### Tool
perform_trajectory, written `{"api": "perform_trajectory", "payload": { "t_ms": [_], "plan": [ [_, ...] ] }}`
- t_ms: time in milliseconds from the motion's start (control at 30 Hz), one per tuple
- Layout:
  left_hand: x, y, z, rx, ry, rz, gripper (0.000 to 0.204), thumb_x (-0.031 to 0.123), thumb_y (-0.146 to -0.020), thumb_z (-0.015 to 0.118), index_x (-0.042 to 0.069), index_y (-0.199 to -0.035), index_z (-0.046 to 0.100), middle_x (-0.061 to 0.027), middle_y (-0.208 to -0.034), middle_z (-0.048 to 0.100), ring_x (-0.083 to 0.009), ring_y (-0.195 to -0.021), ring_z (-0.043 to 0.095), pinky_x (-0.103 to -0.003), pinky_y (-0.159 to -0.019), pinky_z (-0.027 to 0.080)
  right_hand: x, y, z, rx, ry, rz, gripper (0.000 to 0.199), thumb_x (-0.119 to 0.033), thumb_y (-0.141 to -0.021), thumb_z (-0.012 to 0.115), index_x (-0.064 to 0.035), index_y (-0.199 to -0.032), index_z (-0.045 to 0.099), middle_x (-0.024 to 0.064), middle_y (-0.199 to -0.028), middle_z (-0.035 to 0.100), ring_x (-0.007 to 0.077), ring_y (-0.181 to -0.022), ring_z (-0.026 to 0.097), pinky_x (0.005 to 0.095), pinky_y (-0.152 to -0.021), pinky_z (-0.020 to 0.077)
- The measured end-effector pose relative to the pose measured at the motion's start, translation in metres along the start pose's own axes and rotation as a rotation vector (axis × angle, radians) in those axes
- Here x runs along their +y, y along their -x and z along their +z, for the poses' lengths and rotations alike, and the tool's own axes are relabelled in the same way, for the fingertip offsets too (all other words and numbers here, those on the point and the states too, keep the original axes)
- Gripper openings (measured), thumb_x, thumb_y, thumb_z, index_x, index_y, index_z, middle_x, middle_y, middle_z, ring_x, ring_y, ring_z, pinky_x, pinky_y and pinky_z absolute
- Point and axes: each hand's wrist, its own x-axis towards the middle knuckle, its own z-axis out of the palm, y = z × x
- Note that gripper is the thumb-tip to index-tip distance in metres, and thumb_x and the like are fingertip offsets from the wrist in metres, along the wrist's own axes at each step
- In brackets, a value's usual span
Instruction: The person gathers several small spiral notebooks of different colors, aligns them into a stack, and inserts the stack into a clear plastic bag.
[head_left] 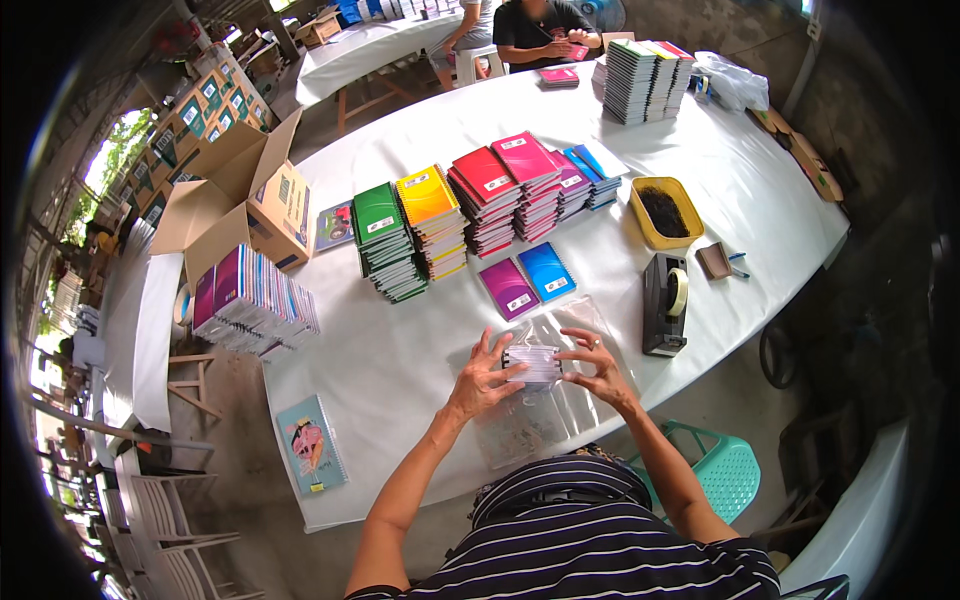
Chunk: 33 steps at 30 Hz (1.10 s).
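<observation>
Between my two hands is a small stack of spiral notebooks (532,364), its white page edges facing up. My left hand (482,380) grips its left end. The fingers of my right hand (597,368) are bent around its right end. Clear plastic bags (520,430) lie on the table under the stack and my hands; whether the stack is inside one I cannot tell. Just beyond lie a purple notebook (507,289) and a blue notebook (547,272), side by side. To the right of my right hand stands a black tape dispenser (660,310).
Stacks of green (378,215), yellow (428,192), red (484,175) and pink notebooks (527,158) stand farther off. A yellow tub (684,242) is at right. At left are an open carton (275,215), a notebook row (255,300) and a teal notebook (311,445). A co-worker sits opposite.
</observation>
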Motion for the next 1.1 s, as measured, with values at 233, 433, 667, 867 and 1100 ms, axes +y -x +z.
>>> {"api": "perform_trajectory", "payload": {
  "t_ms": [233, 433, 667, 867, 1100],
  "plan": [
    [-0.001, 0.002, -0.002, 0.008, 0.089, -0.024, 0.042, 0.028, -0.072, 0.080, 0.028, -0.112, 0.071, -0.0061, -0.149, 0.039, -0.0356, -0.144, 0.019, -0.045, -0.114, 0.024, 0.001, 0.001, 0.006, 0.010, -0.064, -0.021, 0.052, -0.041, -0.071, 0.079, -0.0195, -0.117, 0.068, 0.0090, -0.142, 0.044, 0.0287, -0.133, 0.035, 0.0494, -0.108, 0.0312],
    [-0.003, 0.004, 0.000, 0.016, 0.101, -0.019, 0.044, 0.026, -0.071, 0.081, 0.027, -0.114, 0.071, -0.0058, -0.149, 0.040, -0.0358, -0.144, 0.018, -0.046, -0.115, 0.022, 0.008, 0.012, 0.002, 0.031, -0.045, 0.004, 0.056, -0.043, -0.068, 0.081, -0.0219, -0.118, 0.068, 0.0099, -0.144, 0.042, 0.0297, -0.133, 0.034, 0.0496, -0.108, 0.0311],
    [-0.004, 0.003, 0.003, 0.012, 0.087, -0.001, 0.042, 0.025, -0.073, 0.080, 0.026, -0.114, 0.071, -0.0065, -0.146, 0.044, -0.0372, -0.143, 0.020, -0.046, -0.114, 0.024, 0.015, 0.012, 0.016, 0.002, 0.089, -0.073, 0.055, -0.042, -0.068, 0.080, -0.0261, -0.119, 0.067, 0.0104, -0.145, 0.040, 0.0325, -0.133, 0.033, 0.0504, -0.109, 0.0298],
    [-0.006, 0.003, 0.005, 0.003, 0.067, -0.005, 0.041, 0.026, -0.073, 0.080, 0.025, -0.113, 0.071, -0.0071, -0.145, 0.045, -0.0379, -0.143, 0.021, -0.048, -0.113, 0.025, 0.020, 0.011, 0.025, 0.018, 0.130, -0.133, 0.055, -0.042, -0.071, 0.078, -0.0275, -0.122, 0.065, 0.0112, -0.146, 0.039, 0.0333, -0.133, 0.032, 0.0504, -0.110, 0.0271],
    [-0.004, 0.004, 0.005, 0.023, 0.127, -0.041, 0.053, 0.023, -0.070, 0.081, 0.028, -0.121, 0.066, -0.0080, -0.149, 0.040, -0.0357, -0.144, 0.019, -0.047, -0.114, 0.023, 0.011, 0.005, 0.028, 0.053, 0.019, -0.131, 0.058, -0.043, -0.071, 0.079, -0.0258, -0.125, 0.063, 0.0121, -0.148, 0.035, 0.0324, -0.136, 0.031, 0.0504, -0.108, 0.0290]
  ]
}}
